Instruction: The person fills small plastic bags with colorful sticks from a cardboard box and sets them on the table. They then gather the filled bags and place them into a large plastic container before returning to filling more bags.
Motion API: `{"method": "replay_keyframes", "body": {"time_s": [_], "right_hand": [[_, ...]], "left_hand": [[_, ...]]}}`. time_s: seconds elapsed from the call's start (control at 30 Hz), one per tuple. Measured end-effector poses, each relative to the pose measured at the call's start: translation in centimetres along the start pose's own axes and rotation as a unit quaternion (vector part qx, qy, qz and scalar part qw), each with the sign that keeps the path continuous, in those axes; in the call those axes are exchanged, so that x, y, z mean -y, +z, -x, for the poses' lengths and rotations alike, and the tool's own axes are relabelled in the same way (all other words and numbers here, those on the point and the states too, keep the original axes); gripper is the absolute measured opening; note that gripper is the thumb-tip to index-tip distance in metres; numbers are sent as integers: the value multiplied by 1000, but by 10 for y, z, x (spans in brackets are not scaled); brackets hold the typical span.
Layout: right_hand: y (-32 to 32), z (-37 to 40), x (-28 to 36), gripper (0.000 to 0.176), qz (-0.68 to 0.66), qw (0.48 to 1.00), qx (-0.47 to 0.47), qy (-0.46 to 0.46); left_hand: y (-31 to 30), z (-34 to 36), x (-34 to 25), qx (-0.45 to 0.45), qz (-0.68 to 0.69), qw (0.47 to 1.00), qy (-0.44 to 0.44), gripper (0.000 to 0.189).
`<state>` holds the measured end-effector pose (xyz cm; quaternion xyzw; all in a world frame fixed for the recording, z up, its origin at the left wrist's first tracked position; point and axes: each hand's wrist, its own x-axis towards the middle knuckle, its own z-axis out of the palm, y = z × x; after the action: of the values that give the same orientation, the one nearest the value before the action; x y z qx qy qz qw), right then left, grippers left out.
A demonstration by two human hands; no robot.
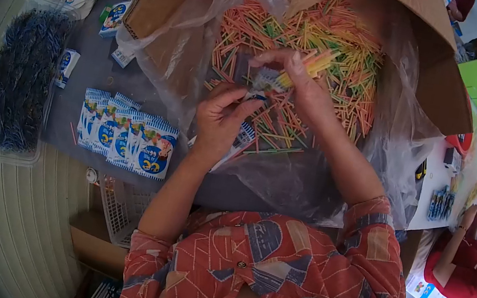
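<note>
My right hand (309, 91) is closed round a small bundle of yellow and pink sticks (317, 64), held over an open cardboard box. Close to its fingers is a clear plastic piece (268, 81). My left hand (218, 117) pinches the end of a white and blue printed packet (242, 140), which hangs partly behind the fingers. Loose pink, green and yellow sticks (356, 61) fill the box's clear liner below both hands. To the left of my left hand lies an overlapping row of white and blue packets (126, 137).
The cardboard box (424, 19) has its clear plastic liner (388, 150) spilling over the near edge. At the left stand a tray of dark blue strips (24, 79) and small printed boxes (66, 69). A white basket (119, 208) sits below. A co-worker in red (463, 268) is at the right.
</note>
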<state>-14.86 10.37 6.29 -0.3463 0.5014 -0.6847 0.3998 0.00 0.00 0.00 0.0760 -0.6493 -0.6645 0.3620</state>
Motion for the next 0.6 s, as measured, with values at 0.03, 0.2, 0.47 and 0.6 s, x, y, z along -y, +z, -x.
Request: {"method": "replay_keyframes", "body": {"time_s": [0.03, 0.2, 0.47, 0.6], "right_hand": [[2, 1, 0, 60, 90, 995, 10, -42], [3, -7, 6, 53, 128, 983, -24, -132], [8, -2, 3, 45, -17, 992, -51, -115], [-75, -19, 39, 26, 506, 834, -146, -164]], "left_hand": [[2, -1, -2, -3, 16, 1000, -15, 25], [14, -14, 6, 17, 27, 998, -54, 25], [19, -6, -12, 81, -70, 993, -43, 29], [-40, 40, -57, 20, -173, 985, 2, 21]]}}
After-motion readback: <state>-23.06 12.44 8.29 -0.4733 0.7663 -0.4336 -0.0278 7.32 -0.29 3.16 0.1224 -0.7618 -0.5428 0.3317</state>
